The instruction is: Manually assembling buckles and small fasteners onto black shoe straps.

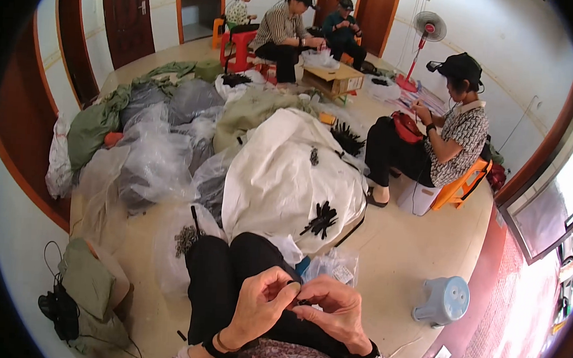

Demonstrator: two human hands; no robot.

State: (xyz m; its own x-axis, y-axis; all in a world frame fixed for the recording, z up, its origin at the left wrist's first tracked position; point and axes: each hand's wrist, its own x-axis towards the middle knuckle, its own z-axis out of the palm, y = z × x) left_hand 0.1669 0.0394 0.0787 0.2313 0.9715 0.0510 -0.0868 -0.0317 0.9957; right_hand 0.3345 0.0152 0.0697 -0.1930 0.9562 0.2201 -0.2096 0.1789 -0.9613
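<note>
Over my lap, my left hand (pixel 260 307) and my right hand (pixel 336 308) meet with fingertips pinched close together. Between them is a small black piece (pixel 297 286), mostly covered by the fingers; its kind does not show. Beyond my knees, a bundle of black strips (pixel 320 219) lies on a large white sack (pixel 267 178). A heap of small dark metal-looking parts (pixel 187 240) rests on clear plastic to the left of my legs. One longer black strip (pixel 196 219) stands out beside that heap.
Plastic-wrapped bundles (pixel 157 155) and green sacks (pixel 99 131) fill the floor ahead and left. A blue stool (pixel 446 299) stands at right. One person (pixel 460 134) works seated at right; several others sit at the back near a cardboard box (pixel 335 80) and a fan (pixel 429 27).
</note>
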